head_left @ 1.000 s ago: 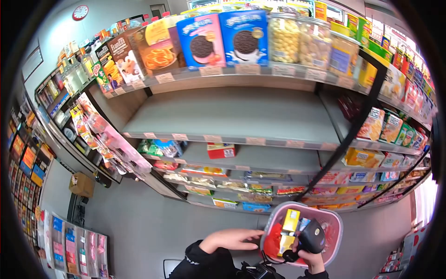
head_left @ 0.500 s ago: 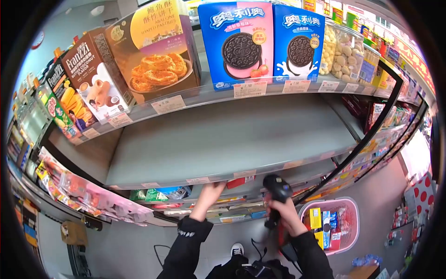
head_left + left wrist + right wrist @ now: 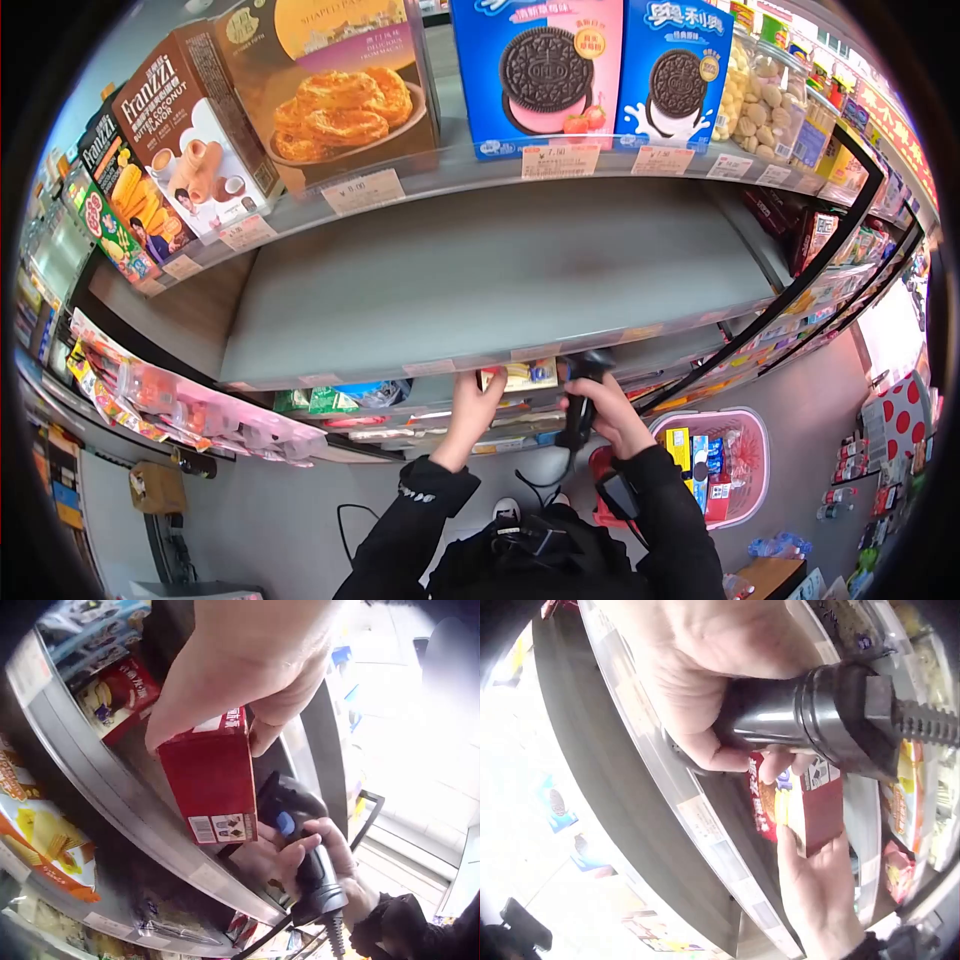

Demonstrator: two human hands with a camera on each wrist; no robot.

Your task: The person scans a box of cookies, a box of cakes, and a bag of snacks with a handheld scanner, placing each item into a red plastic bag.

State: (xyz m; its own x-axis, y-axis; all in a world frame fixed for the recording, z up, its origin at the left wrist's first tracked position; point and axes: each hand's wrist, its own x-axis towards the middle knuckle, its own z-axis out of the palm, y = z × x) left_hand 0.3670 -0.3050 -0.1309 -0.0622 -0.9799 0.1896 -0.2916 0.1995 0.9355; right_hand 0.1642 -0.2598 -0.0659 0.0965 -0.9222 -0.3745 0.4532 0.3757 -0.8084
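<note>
In the head view my left hand grips a small red and cream snack box at the front of the lower shelf, just below the overhanging shelf edge. The left wrist view shows fingers and thumb on opposite sides of that box, its barcode panel facing the scanner side. My right hand grips a black barcode scanner by its handle, with a blue trigger button and a coiled cable. The scanner's head is close beside the box. Another red snack box sits deeper on the shelf.
A pink basket with several packages stands on the floor at the right. Cookie boxes and clear jars line the top shelf. The middle shelf's edge overhangs my hands. Hanging snack packs flank the left side.
My view has moved closer to the shelf. The left hand went from beside the basket to the lower shelf and took hold of the red box. The scanner moved from over the basket to the box.
</note>
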